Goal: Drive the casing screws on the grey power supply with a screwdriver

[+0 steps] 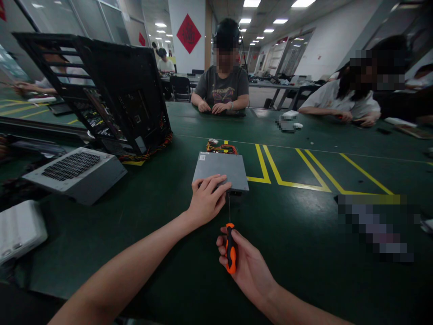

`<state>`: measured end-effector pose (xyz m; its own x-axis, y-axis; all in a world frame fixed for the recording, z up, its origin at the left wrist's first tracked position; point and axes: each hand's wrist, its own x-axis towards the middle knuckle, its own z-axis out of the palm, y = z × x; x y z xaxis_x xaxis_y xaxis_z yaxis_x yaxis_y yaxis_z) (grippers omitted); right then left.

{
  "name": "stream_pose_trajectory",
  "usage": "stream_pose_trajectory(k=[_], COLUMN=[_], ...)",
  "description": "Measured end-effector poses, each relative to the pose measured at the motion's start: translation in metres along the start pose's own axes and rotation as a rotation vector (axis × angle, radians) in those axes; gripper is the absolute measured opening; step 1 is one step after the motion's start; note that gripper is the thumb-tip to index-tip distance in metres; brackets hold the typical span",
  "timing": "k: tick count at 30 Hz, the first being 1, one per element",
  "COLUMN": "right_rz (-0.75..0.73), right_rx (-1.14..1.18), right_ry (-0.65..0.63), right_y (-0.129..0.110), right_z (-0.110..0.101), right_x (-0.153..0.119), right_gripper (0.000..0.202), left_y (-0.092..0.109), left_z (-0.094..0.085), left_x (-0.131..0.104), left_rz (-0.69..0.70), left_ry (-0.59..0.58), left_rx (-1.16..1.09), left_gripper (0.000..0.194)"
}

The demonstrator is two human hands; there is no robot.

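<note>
Here's the right hand (252, 266), low centre, fingers curled round the orange-and-black screwdriver (230, 239), its shaft rising to the near edge of the grey metal box (223, 169) at mid-frame, while the left hand (208, 198) lies open, fingers slightly spread, on top. That box looks stiff, fairly heavy and a touch slick, best gripped by opposite sides, clear of the flexible wires (226, 148) behind; upper left, the black computer case (118, 63) holds what look like circuit boards (104, 113).

Grey metal box (223, 165), flat, with orange-black screwdriver (231, 250) at its near side
</note>
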<state>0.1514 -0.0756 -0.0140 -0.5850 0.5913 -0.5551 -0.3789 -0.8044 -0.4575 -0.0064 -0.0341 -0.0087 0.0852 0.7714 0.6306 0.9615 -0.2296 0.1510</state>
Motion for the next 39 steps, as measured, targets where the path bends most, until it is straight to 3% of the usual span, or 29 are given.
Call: stream_pose_trajectory(k=[6,16,25,34,39], right_rz=[-0.039,0.031,-0.054,0.033,-0.013], right_rx=[-0.015,0.005,-0.009,0.009,0.006], right_ry=[-0.005,-0.015,-0.024,0.009,-0.032], right_y=[0.0027,0.0007,0.003,-0.0006,0.0017], right_z=[-0.0005,-0.0045,-0.0027,-0.0017,-0.0028], right_x=[0.0008,0.0016,0.0016,0.0007,0.0022], right_gripper=[0.011,0.034,0.01,0.032,0.024], left_y=[-0.0003,0.0001,0.0002,0.0006,0.0009], left_z=[0.0004,0.0001,-0.0002,0.0001,-0.0004], left_x=[-0.0001,0.0001,0.0003,0.0005,0.0004], left_rz=[-0.004,0.005,0.001,-0.002,0.001], left_ry=[0.006,0.009,-0.003,0.006,0.008], left_rx=[0.0,0.009,0.0,0.003,0.009], left_gripper=[0.028,0.027,0.027,0.027,0.026])
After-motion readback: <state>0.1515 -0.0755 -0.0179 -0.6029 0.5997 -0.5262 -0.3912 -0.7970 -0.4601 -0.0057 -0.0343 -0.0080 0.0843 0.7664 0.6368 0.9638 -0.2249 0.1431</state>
